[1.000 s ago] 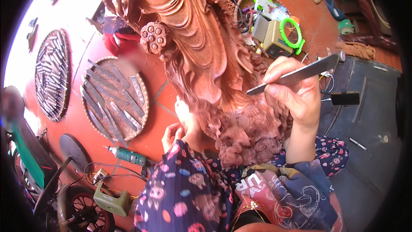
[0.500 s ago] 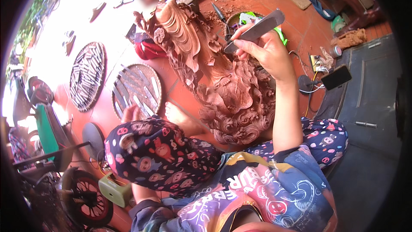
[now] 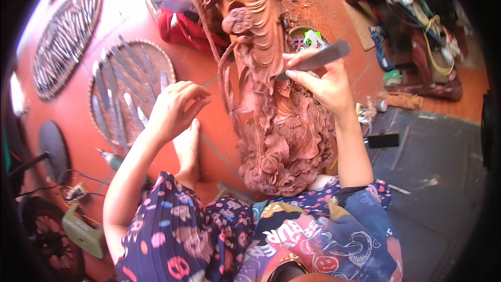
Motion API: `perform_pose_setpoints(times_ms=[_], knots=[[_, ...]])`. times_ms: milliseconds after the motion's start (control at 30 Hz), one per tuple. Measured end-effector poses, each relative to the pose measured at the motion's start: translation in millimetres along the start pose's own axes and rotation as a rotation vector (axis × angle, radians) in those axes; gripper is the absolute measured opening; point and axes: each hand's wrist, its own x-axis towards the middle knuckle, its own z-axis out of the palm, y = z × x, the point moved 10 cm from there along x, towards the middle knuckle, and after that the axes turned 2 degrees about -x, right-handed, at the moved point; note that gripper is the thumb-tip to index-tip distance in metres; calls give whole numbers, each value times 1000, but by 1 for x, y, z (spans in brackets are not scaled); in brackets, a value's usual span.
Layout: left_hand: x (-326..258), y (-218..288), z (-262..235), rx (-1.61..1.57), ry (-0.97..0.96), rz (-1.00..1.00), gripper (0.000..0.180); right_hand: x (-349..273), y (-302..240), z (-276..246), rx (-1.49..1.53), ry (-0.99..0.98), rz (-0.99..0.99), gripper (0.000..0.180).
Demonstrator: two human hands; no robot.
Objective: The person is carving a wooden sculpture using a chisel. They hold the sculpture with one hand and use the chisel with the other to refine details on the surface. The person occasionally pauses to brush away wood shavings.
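Note:
A reddish-brown carved wooden statue [image 3: 284, 141] with flowing robes and a swirling base lies before me, its top pointing away. Over its right side, my right hand [image 3: 331, 86] grips a flat grey blade with a rounded end [image 3: 324, 56] between thumb and fingers. The blade slants up to the right, and its lower end is close to the carving; whether they touch I cannot tell. To the statue's left, my left hand [image 3: 180, 105] hangs in the air with loosely bent fingers, the thumb apart and nothing held. Beside it a round woven tray [image 3: 166, 55] carries several long flat tools [image 3: 125, 68].
Another woven tray [image 3: 98, 8], full of slim carving tools, stands at the far left. Red cloth [image 3: 182, 34] lies behind the statue. A phone [image 3: 383, 140] rests on a dark panel [image 3: 417, 177] to the right. A green stool [image 3: 83, 235] and a wheel [image 3: 49, 235] are at the lower left.
My left hand has risen from behind the knee into the space beside the statue. The view has shifted, bringing the trays higher; my right hand still holds the blade over the statue.

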Motion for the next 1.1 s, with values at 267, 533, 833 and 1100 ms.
perform_pose_setpoints(times_ms=[267,533,833,1100], knots=[[-65,-58,24,-278,127,-226,11,4,18,25,-71,-39,270,19],[-116,-101,69,-431,64,-515,12,-10,26,27,-189,-40,406,19],[-127,-112,94,-378,14,-556,12,-7,28,30,-307,-22,444,16],[-135,-118,89,-356,113,-521,14,-7,24,43,-365,-218,349,19]])
